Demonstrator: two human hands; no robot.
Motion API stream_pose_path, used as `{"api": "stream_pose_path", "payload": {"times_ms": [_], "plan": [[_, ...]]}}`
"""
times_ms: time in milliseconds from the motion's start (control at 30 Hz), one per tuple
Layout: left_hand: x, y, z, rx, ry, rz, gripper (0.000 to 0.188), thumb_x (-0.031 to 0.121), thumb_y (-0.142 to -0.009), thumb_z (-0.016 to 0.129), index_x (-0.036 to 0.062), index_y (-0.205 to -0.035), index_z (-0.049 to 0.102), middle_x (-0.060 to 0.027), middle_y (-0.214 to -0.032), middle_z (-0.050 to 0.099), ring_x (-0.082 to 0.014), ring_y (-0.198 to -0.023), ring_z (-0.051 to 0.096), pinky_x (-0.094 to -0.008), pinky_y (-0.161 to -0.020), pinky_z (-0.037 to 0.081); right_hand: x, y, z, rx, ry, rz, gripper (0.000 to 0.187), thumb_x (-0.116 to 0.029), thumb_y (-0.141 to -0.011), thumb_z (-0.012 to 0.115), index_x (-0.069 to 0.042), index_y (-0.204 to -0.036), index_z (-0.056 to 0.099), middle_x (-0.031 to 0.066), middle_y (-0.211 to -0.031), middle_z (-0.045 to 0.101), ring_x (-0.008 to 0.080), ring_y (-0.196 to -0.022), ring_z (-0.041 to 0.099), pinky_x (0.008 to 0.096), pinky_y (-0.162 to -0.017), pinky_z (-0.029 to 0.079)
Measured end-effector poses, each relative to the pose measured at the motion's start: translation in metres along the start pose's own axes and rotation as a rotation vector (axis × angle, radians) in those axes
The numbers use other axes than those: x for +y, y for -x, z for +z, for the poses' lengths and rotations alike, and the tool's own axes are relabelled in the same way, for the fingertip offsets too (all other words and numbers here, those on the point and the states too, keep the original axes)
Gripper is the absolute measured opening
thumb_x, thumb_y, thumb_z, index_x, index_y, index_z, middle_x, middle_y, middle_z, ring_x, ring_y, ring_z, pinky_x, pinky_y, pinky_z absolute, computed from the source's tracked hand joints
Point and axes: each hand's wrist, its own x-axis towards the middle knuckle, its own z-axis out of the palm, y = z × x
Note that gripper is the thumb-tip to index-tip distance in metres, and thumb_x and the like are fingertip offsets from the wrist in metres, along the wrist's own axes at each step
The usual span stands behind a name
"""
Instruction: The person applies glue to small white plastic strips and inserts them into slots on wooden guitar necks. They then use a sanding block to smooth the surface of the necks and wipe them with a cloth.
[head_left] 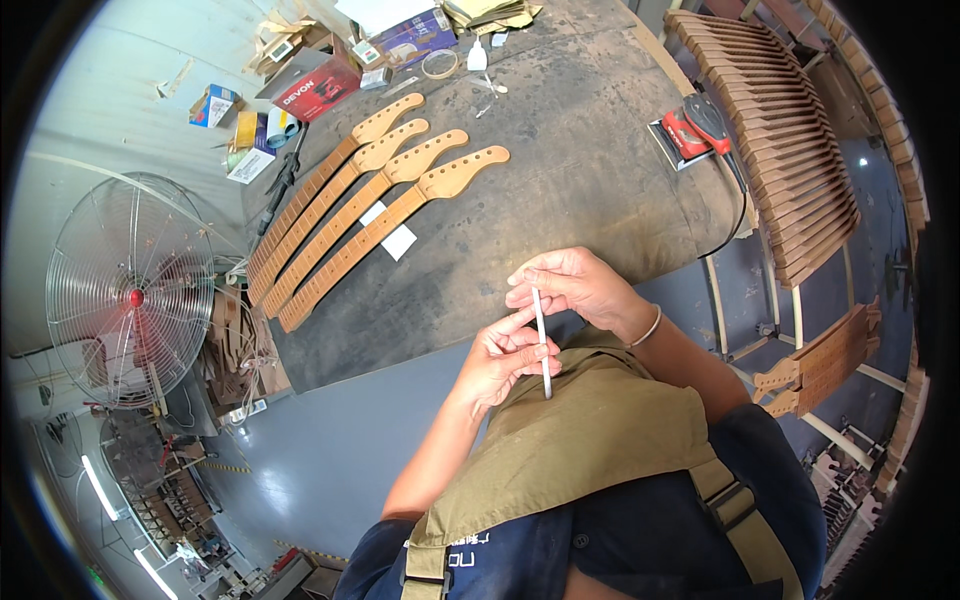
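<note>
My left hand [494,362] and my right hand [578,286] meet in front of the apron, just off the near edge of the workbench [590,190]. Between them is a thin white stick [541,325], upright in the picture. The right fingers pinch its upper end, while the left thumb and fingers grip it lower down. Its exact kind cannot be made out. Several wooden guitar necks [365,212] lie side by side on the bench to the left, headstocks pointing away. White paper [399,243] sits partly under the nearest neck.
A red and black power sander [695,132] rests at the bench's right edge, its cord hanging down. Boxes [318,88], a tape roll [440,65] and a white bottle [477,54] stand at the back. Left is a large fan [136,297]; right, a rack of wooden necks [785,140].
</note>
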Motion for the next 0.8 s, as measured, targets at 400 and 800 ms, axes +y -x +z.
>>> {"api": "stream_pose_path", "payload": {"times_ms": [400,800], "plan": [[-0.005,-0.005,0.0,0.012,0.017,0.062,0.062,-0.006,-0.097,0.073,0.0098,-0.154,0.059,-0.0126,-0.103,0.08,-0.0228,-0.086,0.078,-0.0385,-0.082,0.065,0.001,-0.009,-0.014,-0.125,-0.049,0.029,0.038,-0.027,-0.114,0.056,0.003,-0.136,0.065,0.0206,-0.127,0.073,0.0274,-0.117,0.074,0.0409,-0.102,0.061],[-0.011,-0.014,0.008,0.452,-0.941,0.49,0.057,-0.007,-0.094,0.075,0.0066,-0.148,0.065,-0.0085,-0.096,0.08,-0.0137,-0.084,0.076,-0.0304,-0.078,0.062,0.022,-0.002,-0.01,0.105,-0.069,-0.147,0.033,-0.02,-0.111,0.062,0.003,-0.135,0.064,0.0181,-0.129,0.071,0.0275,-0.121,0.072,0.0395,-0.101,0.062]]}}
